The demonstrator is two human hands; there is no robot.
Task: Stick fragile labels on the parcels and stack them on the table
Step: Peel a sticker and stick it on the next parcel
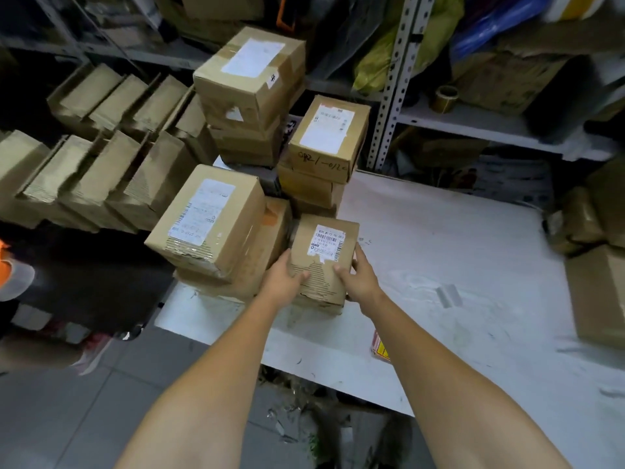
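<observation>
Stacked parcels [209, 228]: left of the small parcel [304, 240]; boxy brown cardboard, white labels [203, 211].
Left hand [284, 278]: clasps small parcel's left side.
Small parcel: torn corrugated cardboard block on scuffed white table [456, 265].
Right hand [360, 281]: clasps its right side.

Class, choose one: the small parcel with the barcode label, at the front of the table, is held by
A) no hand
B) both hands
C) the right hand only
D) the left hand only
B: the left hand and the right hand each clasp one side of the parcel, thumbs on top.
</observation>
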